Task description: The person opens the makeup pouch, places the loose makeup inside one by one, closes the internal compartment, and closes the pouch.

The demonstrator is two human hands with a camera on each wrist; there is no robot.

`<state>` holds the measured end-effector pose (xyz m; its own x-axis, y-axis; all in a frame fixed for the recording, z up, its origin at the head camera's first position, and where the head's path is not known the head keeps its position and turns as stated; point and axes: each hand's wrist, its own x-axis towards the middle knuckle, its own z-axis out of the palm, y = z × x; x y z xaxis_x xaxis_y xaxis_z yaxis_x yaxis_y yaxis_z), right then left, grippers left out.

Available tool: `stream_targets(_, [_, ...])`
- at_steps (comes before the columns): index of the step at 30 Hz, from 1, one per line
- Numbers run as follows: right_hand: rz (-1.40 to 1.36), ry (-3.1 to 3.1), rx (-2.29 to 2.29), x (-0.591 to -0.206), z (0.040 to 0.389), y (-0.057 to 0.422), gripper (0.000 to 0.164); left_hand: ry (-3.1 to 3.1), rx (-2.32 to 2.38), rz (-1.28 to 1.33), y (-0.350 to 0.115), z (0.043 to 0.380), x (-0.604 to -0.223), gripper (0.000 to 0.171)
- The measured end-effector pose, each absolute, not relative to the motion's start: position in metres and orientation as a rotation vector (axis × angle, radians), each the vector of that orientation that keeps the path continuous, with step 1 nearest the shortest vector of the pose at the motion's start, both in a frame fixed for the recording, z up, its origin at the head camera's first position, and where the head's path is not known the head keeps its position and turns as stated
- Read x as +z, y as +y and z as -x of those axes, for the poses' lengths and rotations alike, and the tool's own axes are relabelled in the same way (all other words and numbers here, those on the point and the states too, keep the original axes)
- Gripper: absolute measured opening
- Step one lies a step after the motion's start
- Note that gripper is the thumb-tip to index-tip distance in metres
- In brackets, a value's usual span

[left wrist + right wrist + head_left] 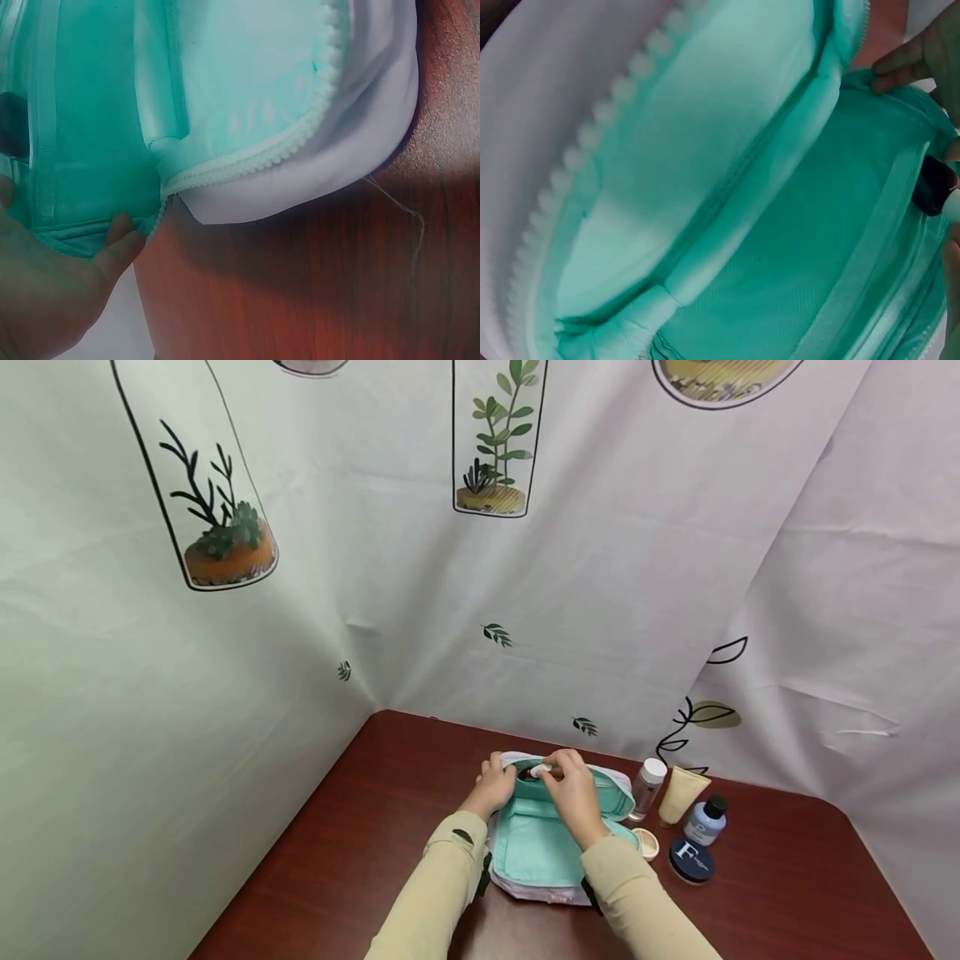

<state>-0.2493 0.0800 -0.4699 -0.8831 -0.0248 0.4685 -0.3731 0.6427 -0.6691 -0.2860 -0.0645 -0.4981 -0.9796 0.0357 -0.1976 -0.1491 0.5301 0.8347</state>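
An unzipped cosmetic bag (536, 852) with a teal lining and pale outside lies on the table, its lid raised at the back. My left hand (495, 783) grips the lid's left edge; in the left wrist view its fingers (120, 251) bend over the zipper rim. With thumb and fingertips, my right hand (576, 793) pinches a small dark-red bottle (934, 184) by its white cap (542, 769). The bottle's dark end sits at the pocket (877, 262) inside the lid. The bag's main compartment shows bare teal lining.
Right of the bag stand a clear bottle with white cap (648, 789), a cream tube (684, 795) and a blue bottle with black cap (706, 821). A dark round compact (691, 861) and a small round pan (646, 844) lie nearer. Fabric walls border the reddish-brown table (322, 852).
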Motion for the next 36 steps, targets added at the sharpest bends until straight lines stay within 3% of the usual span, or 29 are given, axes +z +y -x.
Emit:
stream_targets(16, [-0.363, -2.644, 0.918, -0.483, 0.251, 0.071, 0.014, 2.616, 1.403, 0.079, -0.066, 0.285, -0.498, 0.045])
stream_targets(28, [-0.410, -2.840, 0.474, -0.488, 0.248, 0.067, 0.039, 2.605, 1.402, 0.089, -0.063, 0.284, -0.498, 0.050])
stream_targets(36, [-0.412, -2.916, 0.423, -0.490, 0.244, 0.067, 0.051, 2.684, 1.401, 0.083, -0.062, 0.281, -0.504, 0.061])
